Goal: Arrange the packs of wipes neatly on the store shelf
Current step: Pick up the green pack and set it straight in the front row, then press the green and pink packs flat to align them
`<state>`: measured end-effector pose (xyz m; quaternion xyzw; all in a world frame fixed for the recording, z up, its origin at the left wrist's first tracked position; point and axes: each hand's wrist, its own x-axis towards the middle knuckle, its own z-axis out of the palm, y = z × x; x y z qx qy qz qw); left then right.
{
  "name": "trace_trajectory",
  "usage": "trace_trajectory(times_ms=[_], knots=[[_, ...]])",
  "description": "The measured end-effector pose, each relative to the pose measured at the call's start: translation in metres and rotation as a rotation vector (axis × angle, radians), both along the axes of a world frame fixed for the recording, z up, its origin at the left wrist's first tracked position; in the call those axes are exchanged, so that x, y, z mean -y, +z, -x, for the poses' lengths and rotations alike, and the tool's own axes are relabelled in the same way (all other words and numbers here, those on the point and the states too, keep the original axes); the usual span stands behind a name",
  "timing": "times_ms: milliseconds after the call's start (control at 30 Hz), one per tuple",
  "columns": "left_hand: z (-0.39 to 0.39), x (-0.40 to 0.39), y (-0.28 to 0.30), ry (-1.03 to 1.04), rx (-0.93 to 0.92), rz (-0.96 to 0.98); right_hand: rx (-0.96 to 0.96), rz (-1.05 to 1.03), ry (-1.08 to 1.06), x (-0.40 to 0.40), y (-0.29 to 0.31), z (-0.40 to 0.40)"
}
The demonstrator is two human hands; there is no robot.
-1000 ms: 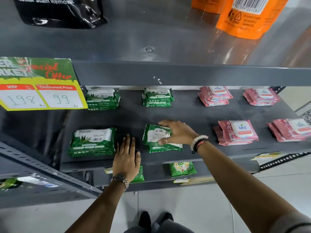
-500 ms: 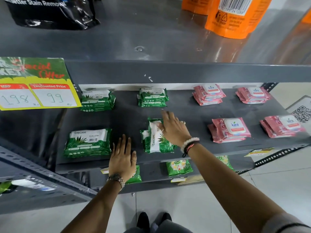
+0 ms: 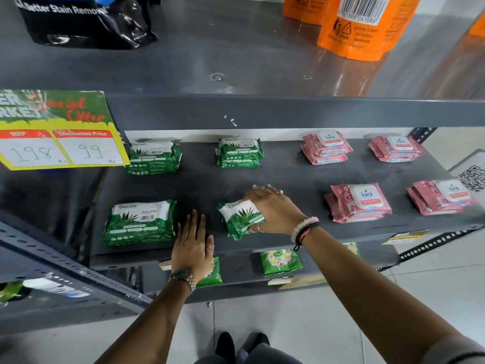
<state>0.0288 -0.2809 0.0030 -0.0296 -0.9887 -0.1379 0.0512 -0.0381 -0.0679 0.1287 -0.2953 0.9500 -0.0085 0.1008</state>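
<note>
On the grey middle shelf (image 3: 288, 177) lie green Origami wipe packs and pink Kara wipe packs. My right hand (image 3: 273, 208) grips a green pack (image 3: 240, 218) at the front middle, and the pack sits crooked. My left hand (image 3: 193, 246) rests flat on the shelf's front edge, fingers spread, holding nothing, just right of the front-left green stack (image 3: 140, 222). Two more green stacks lie at the back: back-left stack (image 3: 154, 157) and back-middle stack (image 3: 240, 152). Pink stacks sit at the right: a front one (image 3: 359, 203) and a back one (image 3: 326, 147).
A price sign (image 3: 57, 137) hangs from the upper shelf's edge at left. Above stand a black pouch (image 3: 84, 19) and orange pouches (image 3: 362, 27). The lower shelf holds small green packets (image 3: 280, 261). More pink stacks (image 3: 441, 197) lie far right. My shoes show on the tiled floor.
My right hand has turned the front-middle green pack from lying flat to a crooked angle and closed around it. My left hand has stayed on the shelf edge.
</note>
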Motion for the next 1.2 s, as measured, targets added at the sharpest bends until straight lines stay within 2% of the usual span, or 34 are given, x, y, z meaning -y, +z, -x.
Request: trace_trajectory(times_ms=[100, 233, 733, 800, 900, 967, 1067, 1200], knots=[[0.0, 0.0, 0.0, 0.007, 0.006, -0.015, -0.019, 0.104, -0.128, 0.004, -0.001, -0.006], [-0.001, 0.0, 0.0, 0.008, 0.004, -0.04, -0.058, 0.152, -0.192, 0.008, -0.007, -0.013], [0.001, 0.001, -0.001, 0.002, 0.025, -0.051, -0.029, 0.21, -0.187, 0.004, -0.012, -0.013], [0.003, 0.001, 0.001, 0.025, 0.012, -0.118, -0.022, 0.197, -0.163, 0.001, -0.011, -0.011], [0.004, -0.01, 0.02, 0.124, -0.075, -0.423, -0.004, 0.247, -0.167, -0.014, -0.007, -0.007], [0.009, -0.026, 0.041, 0.138, -0.168, -0.506, -0.023, 0.32, -0.224, -0.035, -0.004, -0.002], [0.027, -0.059, 0.069, 0.08, -0.256, -0.427, -0.084, 0.346, -0.341, -0.087, -0.001, 0.009], [0.053, -0.102, 0.085, 0.044, -0.215, -0.206, -0.189, 0.343, -0.532, -0.159, 0.0, 0.031]])
